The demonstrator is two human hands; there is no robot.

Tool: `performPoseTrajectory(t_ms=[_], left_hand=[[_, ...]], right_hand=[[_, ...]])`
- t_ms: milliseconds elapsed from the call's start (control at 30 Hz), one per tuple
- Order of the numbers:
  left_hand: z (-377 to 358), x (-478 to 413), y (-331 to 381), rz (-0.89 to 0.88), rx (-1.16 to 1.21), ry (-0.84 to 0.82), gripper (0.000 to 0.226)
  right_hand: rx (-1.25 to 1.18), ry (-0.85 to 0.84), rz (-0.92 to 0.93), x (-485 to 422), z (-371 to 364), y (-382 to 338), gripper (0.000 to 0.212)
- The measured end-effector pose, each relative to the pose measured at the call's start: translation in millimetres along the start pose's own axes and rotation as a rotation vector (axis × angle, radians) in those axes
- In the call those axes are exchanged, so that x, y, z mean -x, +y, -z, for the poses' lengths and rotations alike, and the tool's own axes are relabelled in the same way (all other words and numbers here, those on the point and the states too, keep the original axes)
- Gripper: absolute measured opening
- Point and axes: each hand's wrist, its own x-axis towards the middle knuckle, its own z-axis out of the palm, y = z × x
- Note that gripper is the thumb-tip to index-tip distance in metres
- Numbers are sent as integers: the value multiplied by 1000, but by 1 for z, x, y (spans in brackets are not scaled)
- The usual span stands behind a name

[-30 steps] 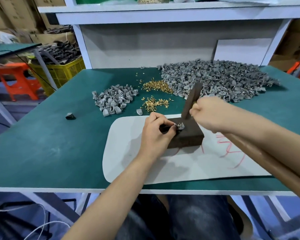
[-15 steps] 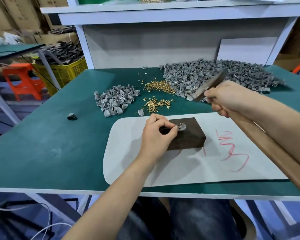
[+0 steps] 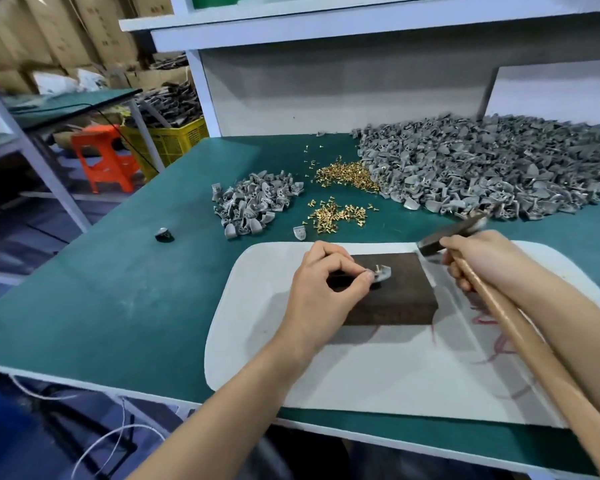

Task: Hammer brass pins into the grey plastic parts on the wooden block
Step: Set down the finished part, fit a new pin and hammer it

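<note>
Left fingers (image 3: 347,265) pinch a curved grey part (image 3: 383,273) on the dark wooden block (image 3: 397,301); right fingers (image 3: 455,271) wrap the wooden-handled hammer (image 3: 513,326).

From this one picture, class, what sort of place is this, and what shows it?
Probably a factory assembly bench: a big heap of grey plastic parts, piles of small brass pins, stacked brown cardboard cartons.
</note>
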Motion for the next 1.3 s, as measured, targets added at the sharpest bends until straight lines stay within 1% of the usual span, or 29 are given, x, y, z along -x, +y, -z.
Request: performPoseTrajectory(t_ms=[100, 133, 167, 200, 267, 300, 333, 400, 467, 533, 633, 667, 700, 767, 833, 867, 1000, 1100, 1167, 1233, 1300], left_hand=[[4, 1, 3, -24, -15, -15, 22], [7, 1, 4, -22, -23, -19, 24], [8, 0, 6, -7, -28, -19, 23], [11, -3, 8, 13, -35, -12, 21], [15, -15, 11, 43, -83, 14, 17], [15, -24, 14, 58, -120, 18, 15], [14, -34, 18, 80, -143, 6, 13], [3, -61, 30, 119, -137, -54, 11], [-17, -96, 42, 100, -196, -90, 14], [-42, -133, 52, 29, -281, -90, 15], [-68, -176, 56, -11, -275, -174, 20], [-71, -186, 51, -25, -332, -198, 25], [-70, -192, 43, -45, -437, -232, 26], [-61, -198, 20, -73, -721, -347, 29], [-49, -194, -6, -27, -967, -469, 37], [-43, -191, -17, -7, -1021, -492, 36], [-35, -181, -30, -55, -978, -388, 16], [-35, -179, -23, -61, -960, -409, 10], [-32, -178, -20, -49, -947, -417, 8], [-28, -177, -18, -47, -892, -390, 7], [-22, -177, -15, -50, -813, -329, 16]], right_hand=[[-108, -8, -13, 2, 0, 6, 33], [-110, 2, -4, 4, -1, 7, 33], [-44, 37, 32, 5, -3, 8, 33], [95, 99, 92, 6, -4, 9, 34], [453, 271, 203, 7, -6, 9, 35], [590, 336, 226, 8, -5, 8, 34], [676, 369, 229, 9, -3, 7, 34], [752, 363, 206, 10, -1, 6, 34], [778, 338, 198, 8, 0, 6, 35], [797, 340, 204, 8, -1, 6, 36], [811, 357, 225, 10, -2, 7, 36], [811, 355, 229, 10, -2, 7, 36], [806, 353, 232, 9, -2, 7, 35], [792, 345, 230, 9, -2, 7, 33], [794, 339, 229, 9, -3, 6, 32], [797, 338, 233, 9, -3, 6, 32], [805, 343, 238, 9, -4, 6, 33], [806, 350, 236, 10, -3, 6, 33], [803, 353, 236, 10, -3, 6, 33], [802, 351, 227, 10, -3, 6, 34], [802, 348, 216, 10, -2, 6, 35]])
